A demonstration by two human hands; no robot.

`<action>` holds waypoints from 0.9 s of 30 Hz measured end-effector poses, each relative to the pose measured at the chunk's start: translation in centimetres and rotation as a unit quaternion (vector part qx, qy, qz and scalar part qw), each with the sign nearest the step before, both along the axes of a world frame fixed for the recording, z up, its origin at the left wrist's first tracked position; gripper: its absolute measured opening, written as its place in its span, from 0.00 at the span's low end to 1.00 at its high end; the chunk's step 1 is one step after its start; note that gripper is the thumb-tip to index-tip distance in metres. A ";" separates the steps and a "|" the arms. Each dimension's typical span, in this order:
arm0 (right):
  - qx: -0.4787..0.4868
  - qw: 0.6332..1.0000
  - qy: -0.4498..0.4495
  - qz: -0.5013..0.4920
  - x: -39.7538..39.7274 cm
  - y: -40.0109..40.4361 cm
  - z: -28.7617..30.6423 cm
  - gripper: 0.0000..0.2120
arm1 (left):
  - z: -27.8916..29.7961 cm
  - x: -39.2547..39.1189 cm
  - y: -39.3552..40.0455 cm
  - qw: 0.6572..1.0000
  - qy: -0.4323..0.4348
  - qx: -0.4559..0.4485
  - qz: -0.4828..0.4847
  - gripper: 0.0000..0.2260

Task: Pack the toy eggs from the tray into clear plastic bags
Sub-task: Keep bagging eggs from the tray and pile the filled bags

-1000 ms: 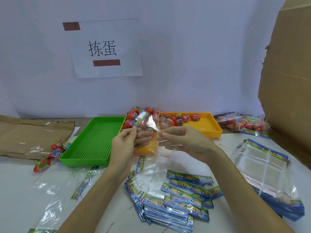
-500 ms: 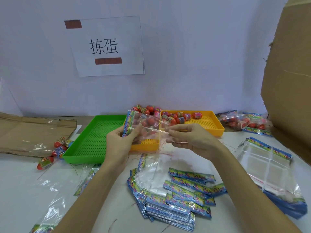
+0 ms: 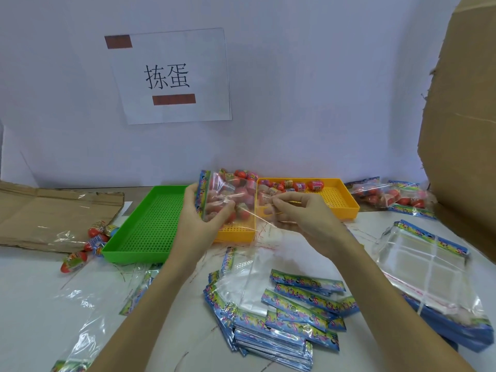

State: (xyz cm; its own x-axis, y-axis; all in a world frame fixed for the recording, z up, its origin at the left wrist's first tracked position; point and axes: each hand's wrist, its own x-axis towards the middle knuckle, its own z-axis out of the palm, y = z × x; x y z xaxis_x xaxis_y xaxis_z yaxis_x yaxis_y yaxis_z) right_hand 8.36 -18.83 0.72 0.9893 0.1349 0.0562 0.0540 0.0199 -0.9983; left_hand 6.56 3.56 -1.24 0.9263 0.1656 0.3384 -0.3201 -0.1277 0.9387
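Observation:
My left hand [image 3: 198, 221] holds a clear plastic bag [image 3: 228, 197] with a colourful header strip, upright in front of the yellow tray [image 3: 346, 202]. My right hand [image 3: 298, 218] pinches the bag's thin open edge just to the right. Red toy eggs [image 3: 300, 185] lie along the far side of the yellow tray, and more show through the bag. Whether any egg is inside the bag I cannot tell.
A green tray [image 3: 139, 229] stands left of the yellow one. Loose eggs [image 3: 94, 237] lie beside it by flat cardboard [image 3: 53, 210]. Stacks of bags [image 3: 279, 318] lie near me, more bags [image 3: 434, 277] at right, filled bags [image 3: 394, 197] at the back, a cardboard box [image 3: 464, 130] far right.
Both hands have lifted the bag slightly and turned it more upright. My right hand has drawn the open edge a little to the right. The view has tilted down a little.

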 end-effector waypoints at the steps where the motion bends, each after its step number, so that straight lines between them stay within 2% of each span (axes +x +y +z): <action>1: 0.001 1.000 -0.001 0.009 0.0 0.0 0.0 0.07 | 0.1 0.0 -0.1 1.000 0.002 -0.003 -0.018 0.24; 7: 0.070 0.995 0.031 0.063 0.2 -0.4 0.2 0.08 | -0.3 -0.2 -0.4 0.999 -0.030 -0.022 0.000 0.20; 8: 0.048 0.997 0.026 0.063 0.3 -0.5 0.2 0.10 | -0.2 -0.2 -0.4 0.999 -0.038 -0.012 0.009 0.20; 10: 0.016 0.997 0.026 0.077 0.5 -0.8 0.2 0.23 | -0.1 -0.3 -0.4 0.998 -0.053 0.010 0.017 0.23; 13: 0.052 0.984 0.069 0.158 0.8 -1.4 0.3 0.43 | 0.2 -0.5 -0.4 0.995 -0.088 0.032 -0.035 0.34; 14: 0.054 0.979 0.078 0.180 0.9 -1.6 0.3 0.46 | 0.2 -0.6 -0.4 0.992 -0.101 0.047 -0.057 0.35; 16: 0.046 0.974 0.091 0.202 1.1 -1.8 0.1 0.49 | 0.4 -0.9 -0.4 0.986 -0.123 0.081 -0.082 0.28; 18: 0.033 0.975 0.104 0.195 1.1 -1.8 0.0 0.48 | 0.6 -1.0 -0.3 0.980 -0.137 0.121 -0.078 0.17; 20: -0.040 0.982 0.062 0.172 1.0 -1.9 0.0 0.39 | 0.5 -1.0 0.1 0.969 -0.158 0.168 -0.088 0.09; 23: -0.116 0.986 -0.043 0.108 0.5 -2.0 -0.1 0.18 | 0.2 -0.9 0.5 0.945 -0.161 0.274 -0.084 0.16; 25: -0.108 0.990 -0.072 0.050 0.3 -1.6 0.0 0.13 | 0.1 -0.7 0.6 0.922 -0.177 0.341 -0.043 0.24; 27: -0.113 0.988 -0.104 -0.008 0.4 -1.0 -0.1 0.09 | 0.1 -0.6 0.4 0.931 -0.189 0.312 0.018 0.22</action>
State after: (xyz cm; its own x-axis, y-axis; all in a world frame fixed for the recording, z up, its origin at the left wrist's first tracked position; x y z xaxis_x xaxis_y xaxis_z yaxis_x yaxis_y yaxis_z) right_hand 8.73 -19.84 0.58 0.9615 0.1509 0.2298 0.2578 -0.2047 -0.9442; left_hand 5.95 3.95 -1.10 0.7189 -0.1433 0.6802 -0.5975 -0.6275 0.4993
